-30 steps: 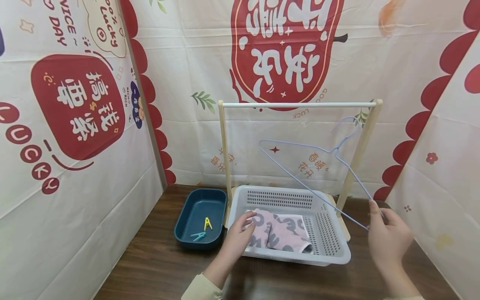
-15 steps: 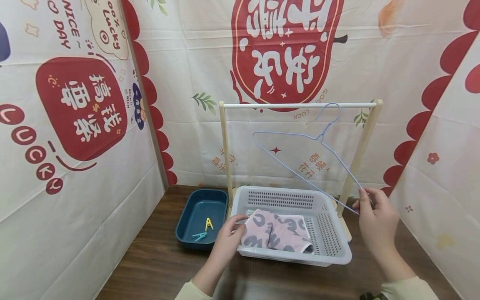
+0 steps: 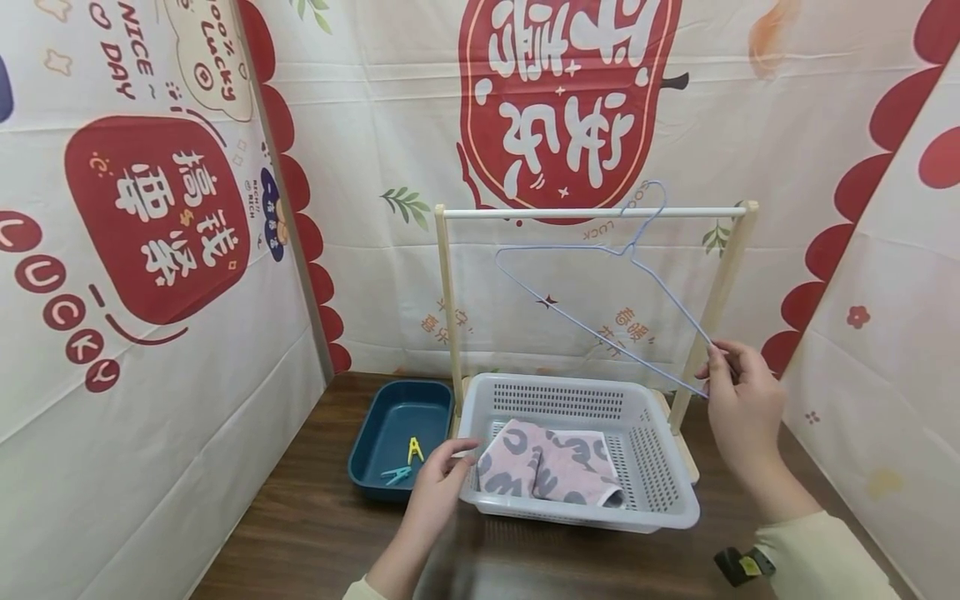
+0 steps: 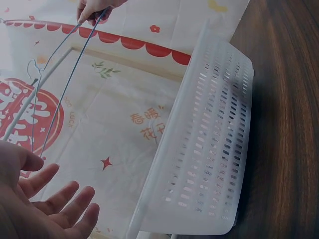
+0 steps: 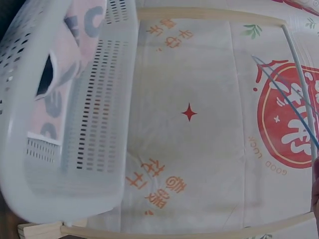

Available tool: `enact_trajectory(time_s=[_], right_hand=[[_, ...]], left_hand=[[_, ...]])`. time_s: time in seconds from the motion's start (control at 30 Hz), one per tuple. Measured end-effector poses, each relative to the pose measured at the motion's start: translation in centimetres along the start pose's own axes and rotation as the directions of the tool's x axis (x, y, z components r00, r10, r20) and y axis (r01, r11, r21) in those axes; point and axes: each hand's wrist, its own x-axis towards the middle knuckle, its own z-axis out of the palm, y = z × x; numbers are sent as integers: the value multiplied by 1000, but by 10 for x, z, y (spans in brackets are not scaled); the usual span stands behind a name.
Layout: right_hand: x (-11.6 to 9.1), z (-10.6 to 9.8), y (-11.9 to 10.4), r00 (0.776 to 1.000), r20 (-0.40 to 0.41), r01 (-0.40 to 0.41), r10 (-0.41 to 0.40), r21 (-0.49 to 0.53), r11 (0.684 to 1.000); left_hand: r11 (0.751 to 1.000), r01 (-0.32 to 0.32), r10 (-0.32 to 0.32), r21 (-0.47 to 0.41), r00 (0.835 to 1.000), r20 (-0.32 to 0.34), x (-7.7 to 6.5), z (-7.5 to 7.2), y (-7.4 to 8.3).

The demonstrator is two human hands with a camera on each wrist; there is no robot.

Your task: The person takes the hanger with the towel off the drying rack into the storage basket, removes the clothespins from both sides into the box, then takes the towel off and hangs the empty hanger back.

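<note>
My right hand (image 3: 746,400) grips one end of a thin blue wire hanger (image 3: 630,247), which is held up in the air at a slant. In the head view the hanger's hook rises above the white rail (image 3: 555,214) of a wooden rack and overlaps it. My left hand (image 3: 441,477) is beside the left front corner of a pale plastic basket (image 3: 558,382); its fingers (image 4: 70,204) are spread and hold nothing in the left wrist view. Inside the basket lies a folded pink cloth (image 3: 573,468) with grey shapes.
Left of the basket stands a dark blue tray (image 3: 362,437) holding a yellow clothespin (image 3: 416,450) and a teal clothespin (image 3: 396,475). Wooden posts (image 3: 450,308) carry the rail behind the basket. Printed fabric walls (image 3: 360,275) enclose the brown table (image 3: 300,492).
My right hand has raised the hanger and brought it leftward, its hook passing up to above the rail. My left hand has drawn back from the cloth, left and toward me.
</note>
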Motion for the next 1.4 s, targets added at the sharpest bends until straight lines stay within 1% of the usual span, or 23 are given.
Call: enact_trajectory(time_s=[0.17, 0.27, 0.57, 0.7, 0.77, 0.9, 1.07, 1.23, 1.4], right_hand=[[8, 9, -3, 1000, -11, -21, 21, -14, 1000], [12, 13, -4, 999, -7, -45, 45, 4, 999], [15, 23, -4, 994, 51, -100, 96, 67, 993], [13, 25, -2, 991, 80, -113, 109, 38, 993], [10, 25, 0, 989, 95, -119, 117, 6, 993], [1, 23, 5, 986, 100, -132, 134, -30, 991], [-8, 22, 14, 985, 106, -134, 138, -45, 990], [-12, 20, 17, 984, 115, -128, 134, -58, 990], [-15, 16, 19, 983, 121, -123, 137, -116, 986]], left_hand=[[1000, 20, -20, -1, 1000, -2, 0, -3, 1], [1000, 23, -23, -16, 1000, 2, 0, -3, 1], [999, 25, -25, -37, 1000, -5, 0, -2, -1], [999, 21, -22, -40, 1000, -12, 2, 0, -1], [999, 26, -27, -42, 1000, -12, 3, 1, -2], [998, 32, -32, -51, 999, -6, 3, 3, -3], [997, 33, -34, -65, 999, -9, 2, 4, -2], [995, 35, -36, -90, 999, -9, 0, 3, 1], [996, 20, -21, -81, 1000, -11, 1, 3, 0]])
